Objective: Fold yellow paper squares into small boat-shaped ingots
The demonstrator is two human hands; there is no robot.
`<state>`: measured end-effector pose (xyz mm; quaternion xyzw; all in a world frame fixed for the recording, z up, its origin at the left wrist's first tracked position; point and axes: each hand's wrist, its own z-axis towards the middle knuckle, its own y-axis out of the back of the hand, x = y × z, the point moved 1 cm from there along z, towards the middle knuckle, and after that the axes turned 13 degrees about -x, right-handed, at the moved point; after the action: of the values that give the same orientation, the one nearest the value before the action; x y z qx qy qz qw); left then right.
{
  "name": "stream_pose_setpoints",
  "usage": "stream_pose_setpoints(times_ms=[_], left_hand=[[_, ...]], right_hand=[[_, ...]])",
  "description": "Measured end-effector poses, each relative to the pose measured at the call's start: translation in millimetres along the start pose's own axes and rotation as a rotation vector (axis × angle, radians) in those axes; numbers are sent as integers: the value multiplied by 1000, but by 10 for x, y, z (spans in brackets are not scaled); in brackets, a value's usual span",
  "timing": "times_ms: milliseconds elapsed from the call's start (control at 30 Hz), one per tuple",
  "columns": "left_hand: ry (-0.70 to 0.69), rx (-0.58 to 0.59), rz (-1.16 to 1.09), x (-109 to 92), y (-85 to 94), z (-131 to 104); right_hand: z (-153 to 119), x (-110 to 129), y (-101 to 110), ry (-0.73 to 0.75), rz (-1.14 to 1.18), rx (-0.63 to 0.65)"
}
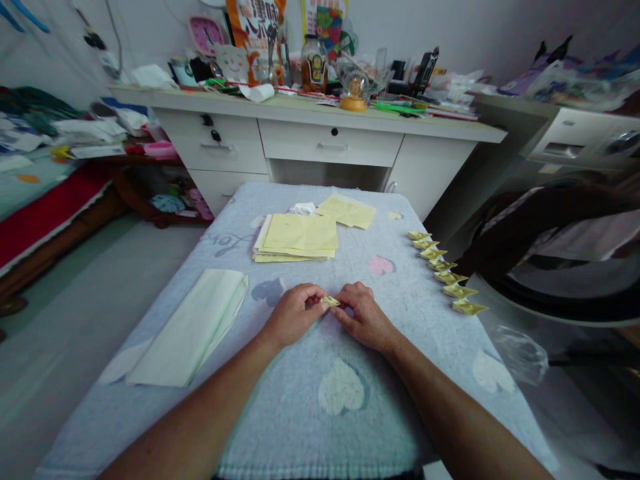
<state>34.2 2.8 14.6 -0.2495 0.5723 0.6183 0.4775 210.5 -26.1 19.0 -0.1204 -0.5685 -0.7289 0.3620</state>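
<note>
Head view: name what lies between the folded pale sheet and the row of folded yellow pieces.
The head view shows the left hand and right hand between them, with a small yellow folded paper in their fingertips, over the patterned cloth.

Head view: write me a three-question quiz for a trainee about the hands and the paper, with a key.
1. True or false: the left hand and the right hand are both at the small folded yellow paper.

2. Where is the row of folded yellow pieces?
A) On top of the washing machine
B) Along the right side of the table
C) Beneath the stack of flat sheets

3. Fill in: the stack of flat yellow sheets lies on a cloth patterned with ____ and lettering.

Key: 1. True. 2. B. 3. Hearts.
</note>
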Motion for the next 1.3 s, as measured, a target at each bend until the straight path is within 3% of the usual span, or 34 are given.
stream_pose_setpoints(times_ms=[500, 867, 1067, 1300], left_hand=[[0, 19, -58, -36, -13, -11], [152, 33, -216, 46, -3, -28], [163, 23, -317, 113, -14, -7], [140, 25, -273, 90, -26, -21]], right_hand=[[34, -42, 2, -3, 155, -1], [28, -14, 40, -29, 247, 66], [25, -9, 33, -23, 248, -21], [45, 0, -1, -15, 297, -92]])
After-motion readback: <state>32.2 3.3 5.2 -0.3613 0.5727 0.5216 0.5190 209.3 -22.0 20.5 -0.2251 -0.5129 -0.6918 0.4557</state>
